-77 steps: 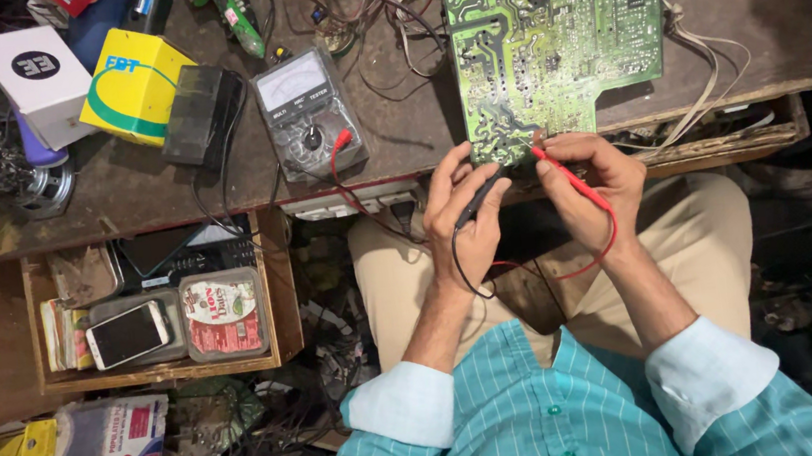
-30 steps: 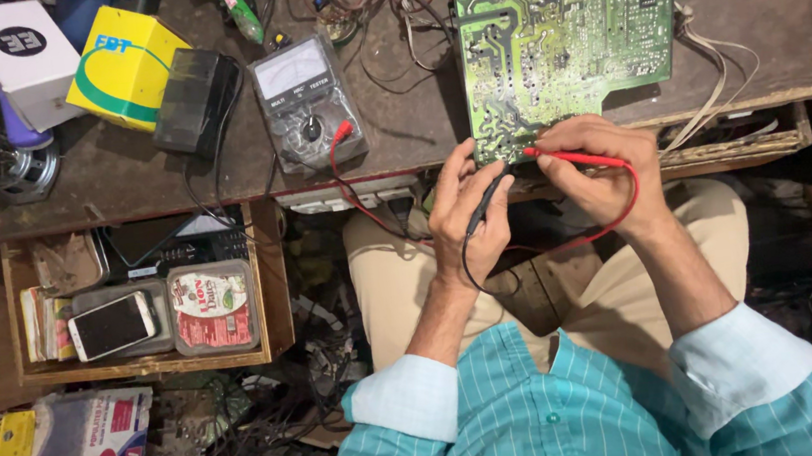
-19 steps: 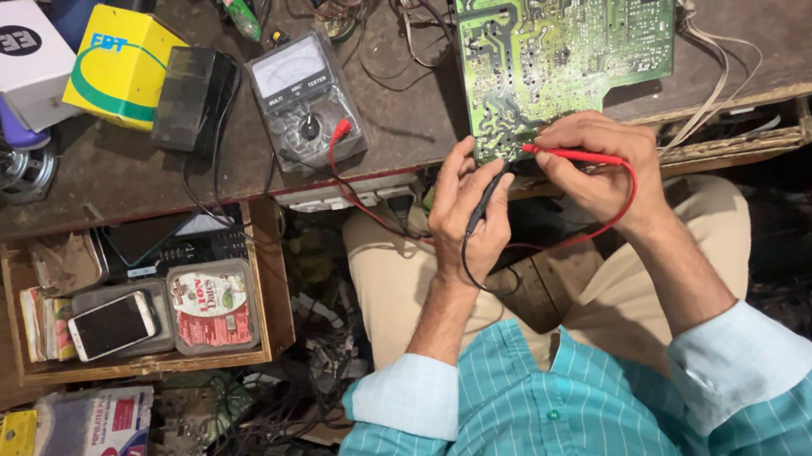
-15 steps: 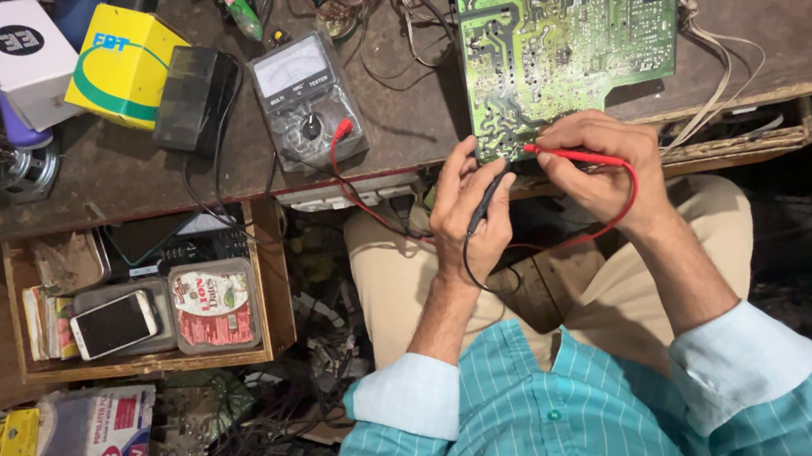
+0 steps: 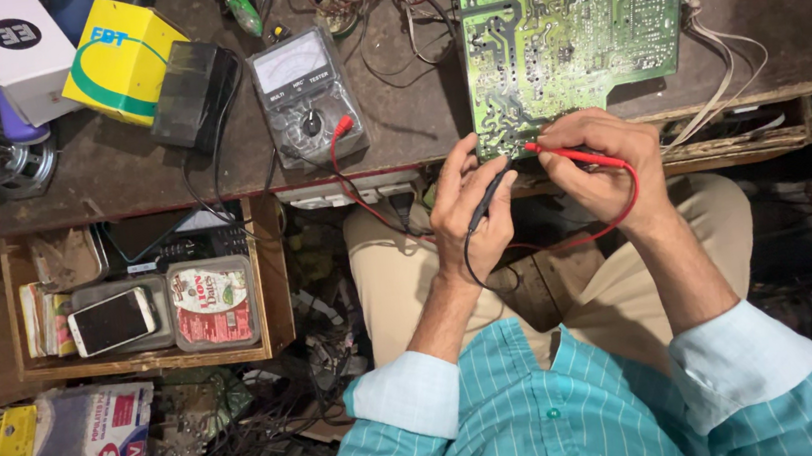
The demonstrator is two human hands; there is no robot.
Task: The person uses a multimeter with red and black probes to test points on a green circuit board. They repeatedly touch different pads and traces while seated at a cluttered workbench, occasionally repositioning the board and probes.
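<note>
Cluttered dark bench (image 5: 785, 7) across the top. At 10 o'clock from the hands, a grey meter (image 5: 307, 96) with a dial face and round knob, a red lead (image 5: 353, 178) plugged into its lower corner and looping down toward the lap. Further out at 10 o'clock, a black block (image 5: 191, 93), a yellow box (image 5: 120, 59) and a white box (image 5: 10, 43). At 9 o'clock, an open wooden drawer (image 5: 270, 272) holding a phone (image 5: 111, 321) and a small tin (image 5: 212, 305). Loose wires (image 5: 373, 10) tangled at 11 o'clock beside the board's left edge. White cable (image 5: 728, 84) trailing off at 2 o'clock.

Green board (image 5: 566, 25) flat on the bench at 12 o'clock, solder side up, pale traces and shiny joints, a notch cut from its lower right corner; near edge overhanging just above both hands.

Left hand (image 5: 470, 216) closed around a black probe (image 5: 491, 194), tip at the board's lower left corner. Right hand (image 5: 606, 165) pinching a red probe (image 5: 569, 152), tip aimed left at the same edge.
</note>
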